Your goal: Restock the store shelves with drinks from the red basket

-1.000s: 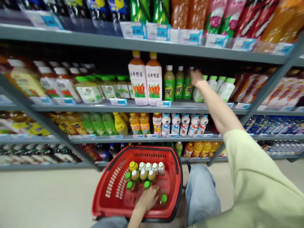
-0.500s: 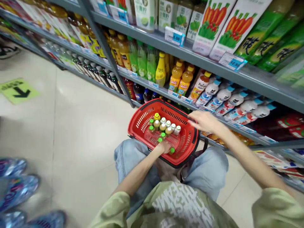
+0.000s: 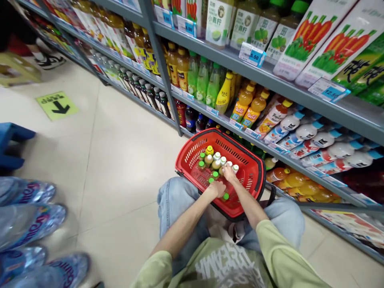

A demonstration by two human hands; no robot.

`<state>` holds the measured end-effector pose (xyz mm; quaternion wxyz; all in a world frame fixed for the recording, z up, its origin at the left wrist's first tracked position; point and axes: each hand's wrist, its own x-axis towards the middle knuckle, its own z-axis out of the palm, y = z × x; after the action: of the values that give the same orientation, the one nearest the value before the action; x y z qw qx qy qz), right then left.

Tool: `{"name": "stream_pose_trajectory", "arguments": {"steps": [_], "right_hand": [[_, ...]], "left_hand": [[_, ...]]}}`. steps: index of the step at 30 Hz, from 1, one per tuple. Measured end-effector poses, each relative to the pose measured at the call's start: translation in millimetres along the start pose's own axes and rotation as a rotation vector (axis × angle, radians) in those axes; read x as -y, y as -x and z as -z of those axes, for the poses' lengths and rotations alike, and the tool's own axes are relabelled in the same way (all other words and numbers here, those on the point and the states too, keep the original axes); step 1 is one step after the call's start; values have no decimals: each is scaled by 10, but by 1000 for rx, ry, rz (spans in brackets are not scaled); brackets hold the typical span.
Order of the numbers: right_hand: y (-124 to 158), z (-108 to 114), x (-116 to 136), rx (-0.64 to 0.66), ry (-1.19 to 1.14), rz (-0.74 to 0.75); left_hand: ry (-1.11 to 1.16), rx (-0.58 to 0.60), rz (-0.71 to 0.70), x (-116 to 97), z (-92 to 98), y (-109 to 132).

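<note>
Inside the red shopping basket stand several small bottles, with white, pale, green and yellow caps. My right hand reaches into it, its fingers closed at a pale-capped bottle in the front row of the group. My left hand is low in the basket near its front wall, fingers curled, between a green-capped bottle and another green cap. What the left fingers hold, if anything, is hidden. The basket sits between my knees, against the shelf.
Drink shelves run along the front and right, stocked with bottles and cartons. Large water bottles are at the lower left, near a blue stool. A yellow floor sign with an arrow and a person's shoe lie farther off.
My right hand has moved from the basket's right rim down to the bottles inside. My left hand stays low in the basket. The view has shifted, so everything sits farther right.
</note>
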<state>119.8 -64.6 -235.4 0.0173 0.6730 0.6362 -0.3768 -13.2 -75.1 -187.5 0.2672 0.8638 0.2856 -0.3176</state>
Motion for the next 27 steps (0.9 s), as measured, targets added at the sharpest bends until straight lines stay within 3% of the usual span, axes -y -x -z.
{"name": "stream_pose_trajectory", "arguments": {"steps": [4, 8, 13, 19, 24, 27], "right_hand": [[119, 90, -198, -148, 2, -114], [445, 533, -380, -280, -18, -93], [1137, 1324, -392, -527, -48, 28], [2261, 2355, -29, -841, 34, 255], [3320, 3278, 183, -1174, 109, 245], [3767, 3785, 173, -1361, 119, 227]], "left_hand": [[32, -114, 112, 92, 153, 30], [49, -251, 239, 173, 257, 43], [58, -242, 169, 158, 237, 43], [-43, -9, 18, 213, 116, 76], [-123, 16, 13, 298, 104, -8], [-125, 4, 4, 304, 92, -47]]}}
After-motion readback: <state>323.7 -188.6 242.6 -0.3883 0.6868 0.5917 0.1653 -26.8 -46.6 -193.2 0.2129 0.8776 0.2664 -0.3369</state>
